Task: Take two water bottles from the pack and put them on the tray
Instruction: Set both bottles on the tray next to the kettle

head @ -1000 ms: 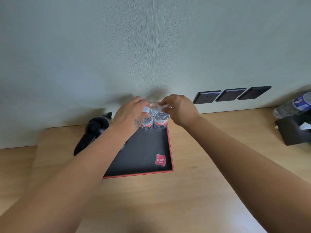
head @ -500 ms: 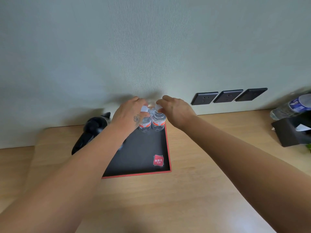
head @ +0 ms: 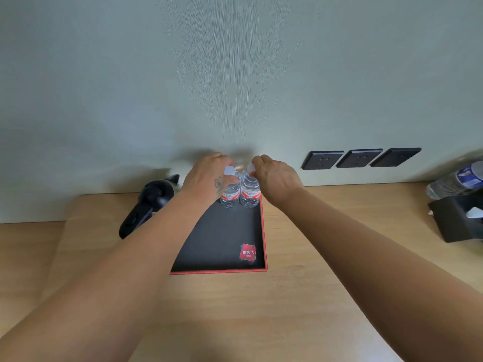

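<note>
Two small clear water bottles with red labels stand upright side by side at the far right corner of a black tray [head: 222, 239] with a red rim. My left hand [head: 209, 176] grips the left bottle [head: 230, 195] by its white cap. My right hand [head: 274, 178] pinches the cap of the right bottle [head: 250, 194]. Both forearms reach across the wooden table toward the wall.
A black hair dryer [head: 149, 205] lies left of the tray by the wall. Three dark wall sockets [head: 360, 158] sit to the right. At the far right edge a black tissue box [head: 457, 220] stands with another water bottle [head: 457, 180] lying behind it.
The two bottles and both hands stay at the tray's far corner, barely shifting. The camera view has moved slightly.
</note>
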Available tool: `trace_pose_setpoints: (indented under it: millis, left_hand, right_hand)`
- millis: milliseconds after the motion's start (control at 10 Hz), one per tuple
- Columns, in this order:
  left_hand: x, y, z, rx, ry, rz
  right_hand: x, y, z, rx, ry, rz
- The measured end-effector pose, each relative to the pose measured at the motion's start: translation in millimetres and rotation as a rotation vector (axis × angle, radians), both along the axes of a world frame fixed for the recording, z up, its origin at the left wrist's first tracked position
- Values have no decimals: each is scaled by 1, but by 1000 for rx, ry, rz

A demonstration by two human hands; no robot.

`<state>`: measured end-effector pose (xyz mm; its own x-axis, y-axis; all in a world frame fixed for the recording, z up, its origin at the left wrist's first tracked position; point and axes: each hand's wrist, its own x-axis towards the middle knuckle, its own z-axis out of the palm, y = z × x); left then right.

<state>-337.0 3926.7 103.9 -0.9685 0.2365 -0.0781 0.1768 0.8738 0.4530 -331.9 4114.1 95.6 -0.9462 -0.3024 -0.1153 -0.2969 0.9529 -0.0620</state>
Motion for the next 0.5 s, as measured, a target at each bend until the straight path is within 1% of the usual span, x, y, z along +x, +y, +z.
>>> trace_pose_setpoints:
  millis: [200, 300, 400, 500]
  left_hand:
    - [14, -6, -4, 54, -37, 39]
    - [36, -12, -2, 14, -3, 61]
    - [58, -29, 9, 9, 27, 119]
    - [80, -44, 32, 26, 48, 100]
  right_hand:
    - [10, 6, -2, -38, -45, -10]
    - [22, 14, -3, -118, -36, -18]
    - [33, 22, -1, -231, -55, -82]
    - [46, 25, 13, -272, -16, -58]
